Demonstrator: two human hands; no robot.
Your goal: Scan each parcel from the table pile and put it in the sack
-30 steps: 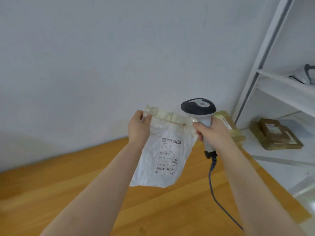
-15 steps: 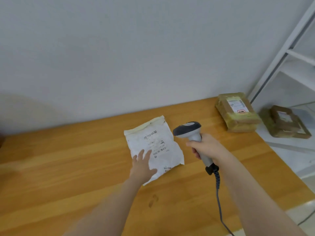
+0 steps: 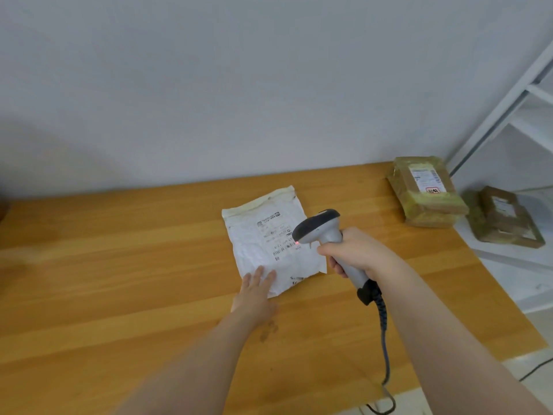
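Wood table (image 3: pixel 119 280) took up the left w/ bare top there, pale wall behind. Moving rt, I saw the left hand (image 3: pixel 256 290) lying flat, fingers spread and open, palm down on the near-left corner of the white mailer parcel (image 3: pixel 263 244), gripping nothing, just pressing on it. Parcel lay flat on the table near the middle, label side up, barcode facing the camera, taped flap at the far edge. Right after that came the scanner (image 3: pixel 321 232), head tilted down over the parcel's label, small red light visible at its nose just above the barcode area. Right hand (image 3: pixel 356 253) was closed tight round the scanner handle, fingers wrapped fully. Scanner's cable (image 3: pixel 384 339) ran down from the handle base along the forearm and off the table's near edge. Further rt, a brown taped box (image 3: pixel 425 190) w/ a white label sat at the table's far-right corner, well apart from the mailer. Beyond the table edge, another brown parcel (image 3: pixel 505 217) lay on the low shelf of a white rack (image 3: pixel 502 109). Sack not seen.
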